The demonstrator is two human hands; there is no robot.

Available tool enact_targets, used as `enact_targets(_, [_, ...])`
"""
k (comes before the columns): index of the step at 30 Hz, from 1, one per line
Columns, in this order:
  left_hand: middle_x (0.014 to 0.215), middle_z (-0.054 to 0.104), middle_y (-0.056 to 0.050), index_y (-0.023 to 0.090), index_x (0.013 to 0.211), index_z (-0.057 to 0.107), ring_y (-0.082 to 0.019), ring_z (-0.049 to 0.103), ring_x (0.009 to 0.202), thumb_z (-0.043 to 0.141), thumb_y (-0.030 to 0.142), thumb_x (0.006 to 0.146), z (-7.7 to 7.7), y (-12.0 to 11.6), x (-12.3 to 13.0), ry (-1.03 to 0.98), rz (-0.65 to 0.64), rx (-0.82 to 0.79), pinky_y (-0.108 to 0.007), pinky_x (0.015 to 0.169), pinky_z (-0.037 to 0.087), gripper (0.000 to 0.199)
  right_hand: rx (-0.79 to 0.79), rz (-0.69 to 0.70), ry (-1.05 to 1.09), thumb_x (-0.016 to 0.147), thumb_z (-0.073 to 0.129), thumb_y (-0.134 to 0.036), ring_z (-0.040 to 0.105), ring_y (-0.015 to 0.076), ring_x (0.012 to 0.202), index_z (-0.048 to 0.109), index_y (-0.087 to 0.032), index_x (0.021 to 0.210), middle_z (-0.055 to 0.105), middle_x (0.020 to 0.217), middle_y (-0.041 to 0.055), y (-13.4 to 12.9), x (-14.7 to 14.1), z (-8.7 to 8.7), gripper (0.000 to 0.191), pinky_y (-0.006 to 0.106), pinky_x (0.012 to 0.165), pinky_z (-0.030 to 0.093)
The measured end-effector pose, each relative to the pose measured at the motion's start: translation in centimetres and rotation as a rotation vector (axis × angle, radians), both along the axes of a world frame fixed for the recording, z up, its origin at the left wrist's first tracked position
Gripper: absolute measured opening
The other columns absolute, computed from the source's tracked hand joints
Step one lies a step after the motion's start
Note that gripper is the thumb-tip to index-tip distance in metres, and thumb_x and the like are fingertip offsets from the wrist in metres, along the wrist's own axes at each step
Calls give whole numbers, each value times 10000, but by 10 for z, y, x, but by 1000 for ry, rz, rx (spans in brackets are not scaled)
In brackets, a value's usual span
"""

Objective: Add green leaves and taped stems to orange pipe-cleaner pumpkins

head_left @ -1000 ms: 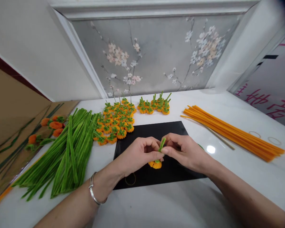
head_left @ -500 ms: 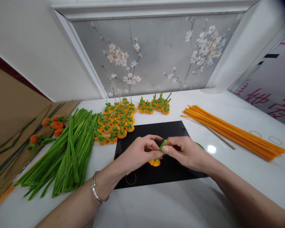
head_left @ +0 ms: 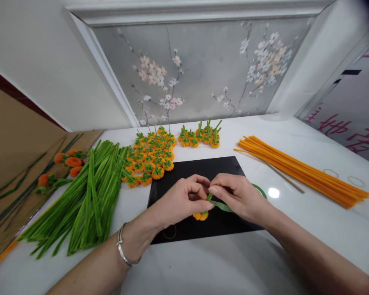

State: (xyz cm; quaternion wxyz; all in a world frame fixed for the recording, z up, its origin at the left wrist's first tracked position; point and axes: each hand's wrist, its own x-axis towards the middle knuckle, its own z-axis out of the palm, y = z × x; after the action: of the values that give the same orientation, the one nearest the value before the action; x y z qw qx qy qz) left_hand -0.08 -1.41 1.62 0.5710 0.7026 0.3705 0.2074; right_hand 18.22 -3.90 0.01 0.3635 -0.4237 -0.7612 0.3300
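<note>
Below my fingertips hangs a small orange pipe-cleaner pumpkin (head_left: 200,216) over a black mat (head_left: 184,229). My left hand (head_left: 189,196) is closed, its thumb and forefinger pinching the pumpkin's green stem (head_left: 209,197) low down. My right hand (head_left: 235,194) is closed too, with its fingertips at the stem's upper end. A flat strip of green tape (head_left: 223,206) runs from the left fingertips to beneath the right hand. Behind that hand shows part of a green tape roll (head_left: 260,189). The fingers hide most of the stem.
Many finished pumpkins (head_left: 150,157) cluster at the mat's back left, with a smaller group (head_left: 199,137) behind it. Green pipe cleaners (head_left: 83,200) lie left, orange ones (head_left: 301,172) right, beside a thin stick (head_left: 285,178). A thin ring (head_left: 169,232) lies on the mat.
The right fingertips have moved up the stem, covering its top. A strip of green tape now shows between the hands, and more of the roll is visible. The pumpkin has dropped slightly.
</note>
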Motion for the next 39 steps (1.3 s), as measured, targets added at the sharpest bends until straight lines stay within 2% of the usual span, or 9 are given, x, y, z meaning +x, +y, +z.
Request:
enact_targets(4, [986, 518, -39, 128, 547, 565, -122, 549, 786, 697, 200, 684, -1, -1, 0, -43, 2, -60, -276, 715, 450, 203, -106, 24, 19, 912, 461, -303, 404, 80, 547, 545, -181, 765, 495, 638, -40, -2, 0, 0, 209, 187, 496, 327])
enact_targets(8, [991, 514, -47, 120, 537, 580, -137, 545, 829, 710, 166, 654, -3, 1, -2, -29, 56, -89, -273, 719, 439, 181, -214, 113, -68, 860, 551, -355, 447, 90, 580, 587, -176, 823, 551, 679, -28, -3, 4, 1, 186, 191, 517, 349])
enact_targets(15, [983, 505, -38, 121, 566, 561, -109, 522, 781, 721, 219, 660, -3, 0, -4, -29, 25, -117, -254, 686, 425, 209, -211, 205, -47, 904, 466, -278, 360, 85, 565, 552, -162, 701, 450, 619, -37, 0, 10, 0, 250, 199, 500, 307])
enact_targets(19, [934, 488, -21, 125, 571, 514, -75, 490, 695, 718, 197, 658, -2, -2, -3, -98, -8, -184, -240, 634, 418, 233, -217, 196, -26, 901, 457, -257, 339, 86, 561, 533, -162, 696, 421, 610, -39, 0, 8, -1, 239, 200, 492, 302])
enact_targets(22, [910, 488, -16, 129, 577, 496, -79, 491, 710, 711, 175, 664, 0, -3, -3, -132, -9, -190, -244, 648, 418, 237, -229, 184, 1, 904, 450, -257, 347, 85, 551, 538, -165, 701, 428, 606, -39, -1, 7, -1, 240, 196, 488, 303])
enact_targets(28, [879, 474, -1, 134, 602, 471, -86, 484, 734, 717, 181, 672, 0, -3, -3, -147, 10, -133, -240, 671, 409, 260, -214, 142, 6, 897, 486, -343, 358, 90, 555, 613, -165, 792, 463, 616, -32, -2, 5, 3, 242, 204, 497, 298])
enact_targets(32, [849, 485, 3, 141, 594, 457, -89, 484, 708, 708, 189, 677, 1, -4, 0, -66, 32, -50, -234, 638, 412, 269, -159, 116, -11, 893, 495, -342, 398, 91, 554, 611, -163, 720, 516, 622, -21, -2, 2, 4, 275, 207, 513, 321])
enact_targets(36, [911, 514, -14, 138, 635, 541, -101, 500, 719, 757, 216, 622, 5, -6, 2, 23, 83, 63, -234, 625, 419, 230, -84, 46, -9, 915, 458, -319, 460, 101, 565, 602, -167, 696, 562, 641, -5, -2, 1, 3, 303, 214, 527, 353])
enact_targets(39, [1022, 541, -40, 147, 745, 638, -118, 535, 757, 747, 259, 645, 11, -5, -2, 58, 26, 36, -254, 672, 440, 186, -83, 41, -2, 920, 451, -326, 506, 117, 605, 600, -170, 709, 599, 688, 13, -1, 3, 2, 302, 224, 561, 388])
